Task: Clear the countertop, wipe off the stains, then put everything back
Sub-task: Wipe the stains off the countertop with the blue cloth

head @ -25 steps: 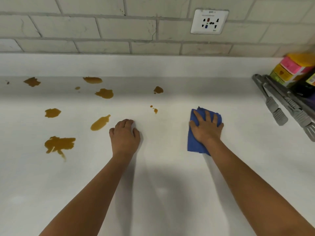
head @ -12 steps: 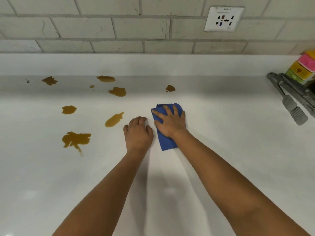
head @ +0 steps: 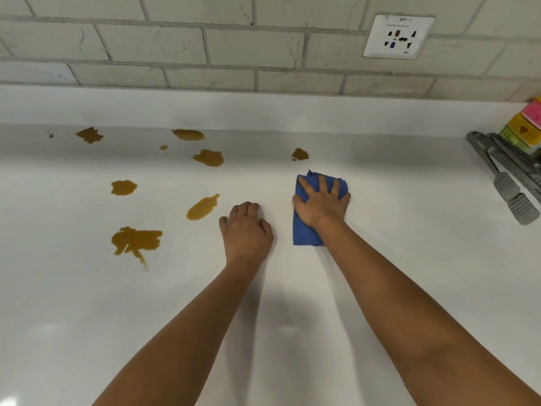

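The blue cloth (head: 306, 230) lies flat on the white countertop (head: 409, 259), folded into a tall rectangle, and serves here as the landmark. The right hand (head: 320, 205) presses down on its upper half with fingers spread and straight; the cloth's top edge shows just beyond the fingertips and its lower part sticks out from under the heel of the hand, toward the person. Just left of the cloth, apart from it, the left hand (head: 247, 230) rests on the bare countertop with its fingers curled under, holding nothing. Brown stains (head: 203, 207) spread farther left of the cloth, and one small stain (head: 299, 154) sits just beyond its top edge. Well to the right of the cloth lie grey tongs (head: 506, 183), with coloured packets (head: 522, 128) behind them. A wall socket (head: 398, 36) is set in the tiles above.
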